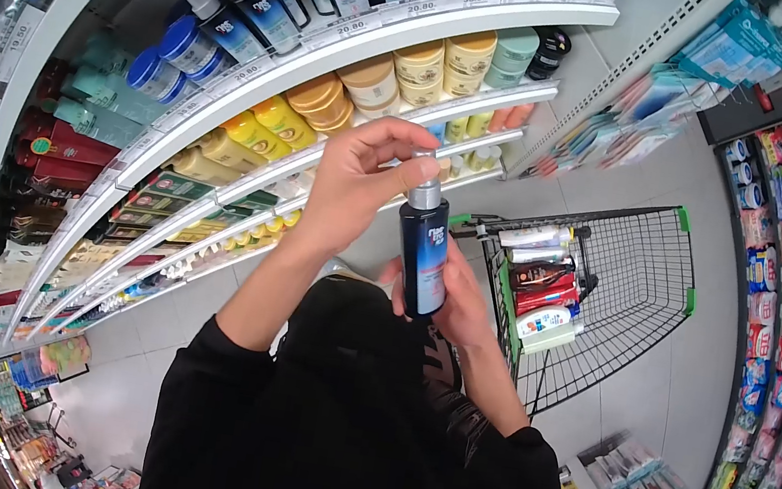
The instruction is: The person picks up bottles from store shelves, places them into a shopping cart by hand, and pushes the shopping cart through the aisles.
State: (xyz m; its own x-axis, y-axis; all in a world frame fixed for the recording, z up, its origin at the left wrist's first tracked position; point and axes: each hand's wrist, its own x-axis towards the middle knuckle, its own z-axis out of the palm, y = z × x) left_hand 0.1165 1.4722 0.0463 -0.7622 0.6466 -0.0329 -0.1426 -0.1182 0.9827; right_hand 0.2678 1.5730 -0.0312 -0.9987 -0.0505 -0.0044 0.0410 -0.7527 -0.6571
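Note:
A dark blue bottle (424, 255) with a silver neck stands nearly upright in front of my chest, its printed label facing me. My left hand (361, 174) grips its top, thumb and fingers closed around the cap and hiding most of it. Lower down, my right hand (463, 301) is wrapped round the body from behind and the right side. Similar dark blue bottles (269, 9) with silver tops are lined up on the upper shelf, beyond my left hand.
A wire shopping cart (630, 270) with green corners stands to the right, several packages (541, 287) in its near end. Curved shelves (382, 36) hold jars (417, 71) and bottles. Packets hang above the cart; another stocked rack (781, 273) lines the far right.

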